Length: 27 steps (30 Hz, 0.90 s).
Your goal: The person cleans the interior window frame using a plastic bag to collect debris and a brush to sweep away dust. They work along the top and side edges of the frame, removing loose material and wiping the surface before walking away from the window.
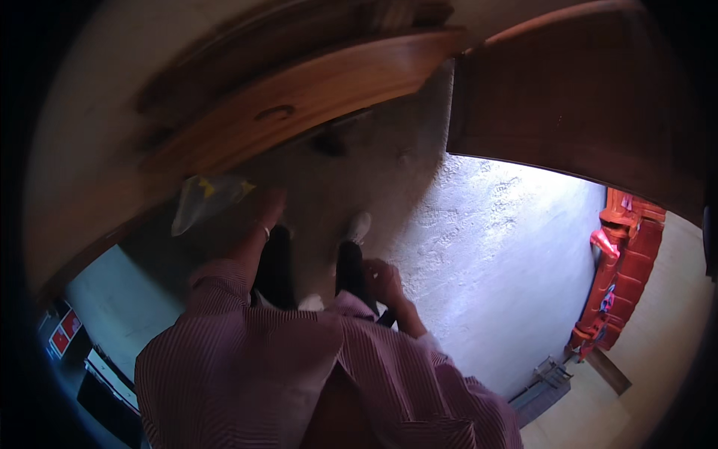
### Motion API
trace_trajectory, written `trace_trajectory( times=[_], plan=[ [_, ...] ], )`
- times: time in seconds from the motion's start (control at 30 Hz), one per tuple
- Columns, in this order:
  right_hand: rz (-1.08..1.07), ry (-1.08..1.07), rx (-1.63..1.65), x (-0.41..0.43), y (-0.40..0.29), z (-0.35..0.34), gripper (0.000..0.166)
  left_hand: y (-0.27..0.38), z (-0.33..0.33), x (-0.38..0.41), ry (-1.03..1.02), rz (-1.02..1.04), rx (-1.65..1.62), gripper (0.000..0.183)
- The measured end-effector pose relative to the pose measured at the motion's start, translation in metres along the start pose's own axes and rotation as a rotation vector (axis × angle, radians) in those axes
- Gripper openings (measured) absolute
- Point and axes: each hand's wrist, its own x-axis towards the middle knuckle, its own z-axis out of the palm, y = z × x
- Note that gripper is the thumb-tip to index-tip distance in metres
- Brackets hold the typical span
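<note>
My left hand point(272, 203) reaches forward over the dark floor, below a wooden door with a curved handle point(275, 112). A clear plastic bag with yellow marks point(210, 196) lies or hangs just left of it; whether my fingers touch the bag is too dark to tell. My right hand point(382, 279) is low at my right side, beside my dark trouser leg point(350, 269), with its fingers bent. Nothing can be made out in it. A light shoe point(359, 225) shows on the floor ahead.
A dark wooden panel point(561, 101) spans the upper right. Brightly lit concrete floor point(493, 236) lies below it. Red carved wooden furniture point(628, 264) stands along the right wall, with a grey metal object point(541, 393) near its lower end. Dark boxes point(109, 381) are at the lower left.
</note>
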Motion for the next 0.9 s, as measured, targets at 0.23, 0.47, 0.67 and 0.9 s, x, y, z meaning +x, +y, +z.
trace_trajectory(
  times=[0.23, 0.47, 0.67, 0.9],
  plan=[
    [0.401, 0.057, 0.215, -0.066, 0.098, 0.045, 0.016, -0.007, 0.114, 0.177, 0.268, 0.284, 0.220, 0.027],
    [0.606, 0.093, 0.379, -0.080, 0.133, 0.103, 0.017, 0.011, 0.159, 0.267, -0.039, -0.346, -0.440, 0.055],
    [0.575, 0.118, 0.395, -0.060, 0.130, 0.099, 0.017, 0.025, 0.159, 0.281, 0.080, -0.341, -0.388, 0.053],
    [0.522, 0.126, 0.329, -0.045, 0.128, 0.081, 0.019, 0.026, 0.148, 0.278, 0.075, 0.050, 0.787, 0.053]
  ],
)
